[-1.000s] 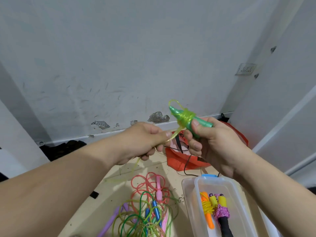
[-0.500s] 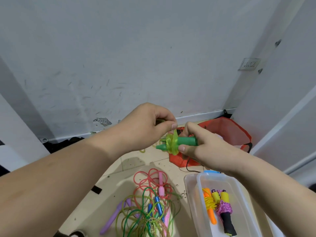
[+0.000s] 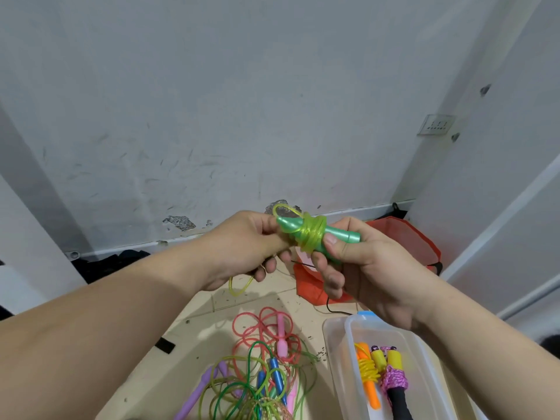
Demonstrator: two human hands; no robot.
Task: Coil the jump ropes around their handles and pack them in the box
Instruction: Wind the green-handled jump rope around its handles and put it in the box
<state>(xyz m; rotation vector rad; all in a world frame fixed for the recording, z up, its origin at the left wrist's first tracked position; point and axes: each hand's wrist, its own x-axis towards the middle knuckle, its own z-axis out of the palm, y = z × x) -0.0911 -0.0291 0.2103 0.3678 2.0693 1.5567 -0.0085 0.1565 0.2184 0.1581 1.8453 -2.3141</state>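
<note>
My right hand (image 3: pixel 360 268) grips the green handles (image 3: pixel 339 234) of a jump rope held up at chest height. Yellow-green rope (image 3: pixel 312 234) is wound in several turns around their middle. My left hand (image 3: pixel 251 247) pinches the loose rope at the pointed tips, and a short loop (image 3: pixel 241 286) hangs below it. Lower right stands the clear plastic box (image 3: pixel 339 359), holding coiled ropes with orange (image 3: pixel 368 380) and yellow and black handles (image 3: pixel 394 380).
A tangled pile of loose jump ropes (image 3: pixel 263 374), pink, green, blue and purple, lies on the tiled floor left of the box. An orange-red bag (image 3: pixel 415 237) sits by the wall behind my hands. A thin black cable (image 3: pixel 333 310) runs across the floor.
The green handles have risen and tilted, tips now up-left. My left hand has moved from above the coil to the tips, still holding rope. More rope sits on the coil.
</note>
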